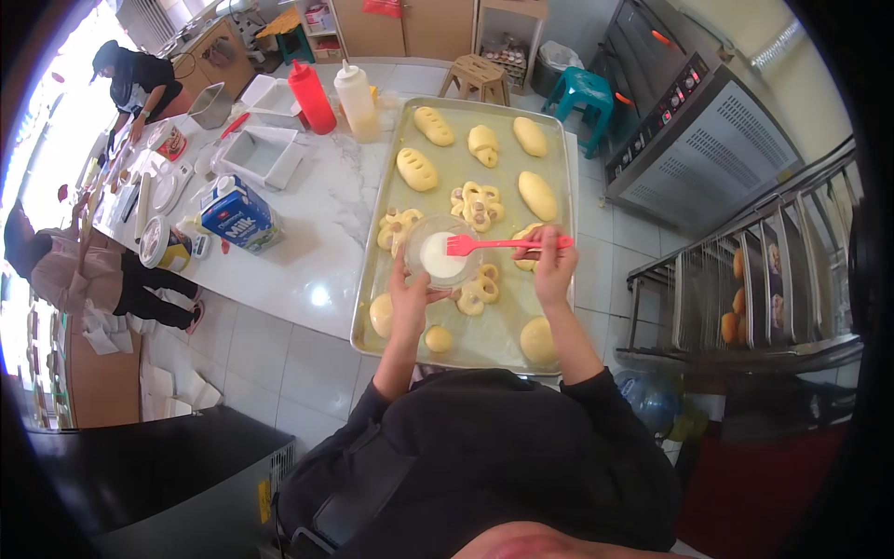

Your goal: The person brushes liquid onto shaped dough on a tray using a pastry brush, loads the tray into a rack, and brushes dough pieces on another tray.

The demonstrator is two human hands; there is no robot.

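My left hand (410, 293) is closed round the side of a clear bowl (418, 240) with white liquid in it, held above the tray. In my right hand (551, 265) is the handle of a red pastry brush (503, 244), its bristle end at the liquid in the bowl. Below lies a large baking tray (372, 326) with pieces of pale dough: slashed ovals (416, 170), smooth ovals (537, 196), a knotted piece (483, 144), rounds (538, 341) and flower shapes with sausage-like slices (477, 206). The bowl and my hands hide parts of some pieces.
On the marble table (326, 214) stand a milk carton (240, 216), a red squeeze bottle (312, 98), a white one (355, 101) and plastic containers (263, 156). A tray rack (745, 289) and oven (698, 121) are right. Two people (84, 265) work at left.
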